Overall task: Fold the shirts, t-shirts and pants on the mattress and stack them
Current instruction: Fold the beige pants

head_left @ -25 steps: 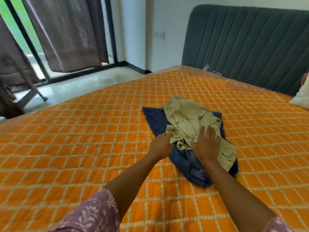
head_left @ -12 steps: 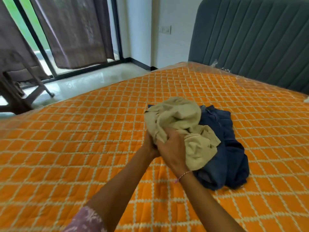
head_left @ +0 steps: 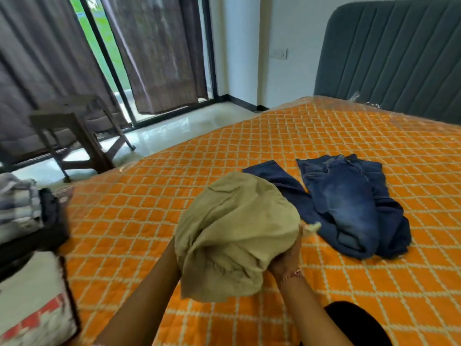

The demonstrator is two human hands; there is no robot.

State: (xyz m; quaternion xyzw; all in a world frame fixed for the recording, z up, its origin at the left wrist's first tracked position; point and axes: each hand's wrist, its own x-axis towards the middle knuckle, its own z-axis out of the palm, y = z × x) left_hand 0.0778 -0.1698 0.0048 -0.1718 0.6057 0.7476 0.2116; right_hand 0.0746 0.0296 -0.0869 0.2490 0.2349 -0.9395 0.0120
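**Inspector:** Khaki cloth, a bunched garment (head_left: 234, 236), is held up above the orange quilted mattress (head_left: 324, 151), clear of it. State of the hands?

**Assistant:** The right hand (head_left: 287, 258) is clenched on the garment's right lower edge, fingers curled into the fabric. The left hand is hidden behind the cloth; only the forearm shows, so its grip cannot be told.

**Inspector:** Other clothing?

**Assistant:** Blue jeans (head_left: 349, 203) lie crumpled on the mattress, just right of and beyond the khaki bundle, apart from it. At the left edge a blurred pile of clothes (head_left: 27, 216) sits on something light-coloured.

**Inspector:** Surroundings?

**Assistant:** A grey padded headboard (head_left: 399, 53) at the far right, a dark wooden chair (head_left: 74, 136) by the curtained glass door.
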